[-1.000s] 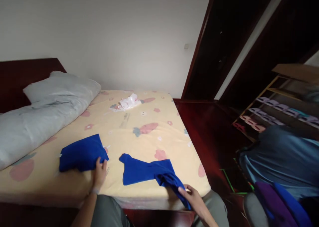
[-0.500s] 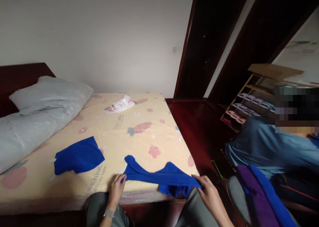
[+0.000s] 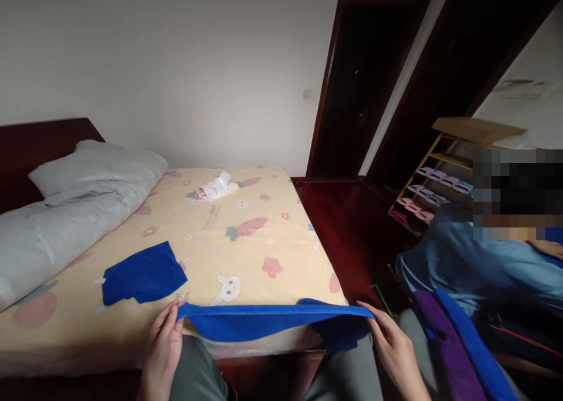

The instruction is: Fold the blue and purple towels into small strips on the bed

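A piece of blue fabric [image 3: 250,322] is stretched between my two hands at the near edge of the bed, a stitched seam running along its upper edge. My left hand [image 3: 162,345] pinches its left end between thumb and fingers. At the other end, my right hand [image 3: 393,342] grips the corner the same way. The lower part of the fabric hangs loose, and its darker right portion droops over my right knee. Left of it, a second blue fabric piece [image 3: 145,272] lies flat on the bed with a small white tag at its left side.
The bed [image 3: 272,237] has a patterned yellow sheet, with a crumpled white bag [image 3: 219,185] and a grey quilt [image 3: 101,196]. Purple fabric [image 3: 444,342] and blue fabric [image 3: 475,345] drape at right. Beyond sits a person in a blue shirt [image 3: 453,254], near a shoe rack [image 3: 433,155].
The blue fabric has been pulled straight and taut, with its seam edge level. My left hand has moved left and my right hand slightly right. The second blue piece stays put.
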`<action>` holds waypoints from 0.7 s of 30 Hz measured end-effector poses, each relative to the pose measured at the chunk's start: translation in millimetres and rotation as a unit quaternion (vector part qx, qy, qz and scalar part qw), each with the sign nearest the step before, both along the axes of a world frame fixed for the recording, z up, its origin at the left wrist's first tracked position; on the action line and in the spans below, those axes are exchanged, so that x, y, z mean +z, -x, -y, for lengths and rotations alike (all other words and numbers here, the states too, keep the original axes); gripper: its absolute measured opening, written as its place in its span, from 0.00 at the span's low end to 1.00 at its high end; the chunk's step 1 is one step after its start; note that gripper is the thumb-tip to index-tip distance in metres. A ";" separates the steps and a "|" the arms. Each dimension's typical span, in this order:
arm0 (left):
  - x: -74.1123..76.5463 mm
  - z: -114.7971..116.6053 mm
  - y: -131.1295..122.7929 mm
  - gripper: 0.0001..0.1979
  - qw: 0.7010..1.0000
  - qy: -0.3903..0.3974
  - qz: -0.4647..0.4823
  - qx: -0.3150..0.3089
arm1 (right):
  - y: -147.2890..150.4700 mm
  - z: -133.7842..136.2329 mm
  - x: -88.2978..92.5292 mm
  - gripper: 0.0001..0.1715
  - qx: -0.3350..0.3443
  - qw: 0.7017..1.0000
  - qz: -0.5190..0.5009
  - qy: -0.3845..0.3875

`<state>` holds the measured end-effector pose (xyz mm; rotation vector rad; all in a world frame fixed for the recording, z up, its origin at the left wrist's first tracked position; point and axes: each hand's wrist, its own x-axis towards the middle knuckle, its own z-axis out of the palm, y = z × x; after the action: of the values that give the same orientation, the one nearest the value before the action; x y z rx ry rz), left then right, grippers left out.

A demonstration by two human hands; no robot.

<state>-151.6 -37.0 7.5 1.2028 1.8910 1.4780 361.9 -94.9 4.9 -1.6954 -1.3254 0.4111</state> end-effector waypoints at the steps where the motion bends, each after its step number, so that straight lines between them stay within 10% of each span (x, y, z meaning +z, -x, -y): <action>1: 4.5 3.8 0.4 0.21 1.000 -0.004 -0.021 0.005 | -1.4 1.8 0.7 0.27 -0.014 1.000 0.001 0.001; 9: 26.8 24.6 3.0 0.20 0.990 -0.080 -0.117 0.006 | -10.6 12.6 18.1 0.28 -0.055 0.998 0.004 -0.012; 17: 25.5 21.6 44.4 0.13 0.802 -0.256 -0.530 -0.103 | -21.7 22.1 39.3 0.26 0.028 0.995 0.082 0.052; 21: 35.3 25.5 44.9 0.14 0.811 -0.266 -0.518 -0.057 | -32.0 23.2 52.1 0.25 0.058 0.987 0.134 0.072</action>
<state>-196.5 -62.5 42.8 2.7712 1.9190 1.4333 393.9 -118.0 57.0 -1.8477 -1.6295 0.3609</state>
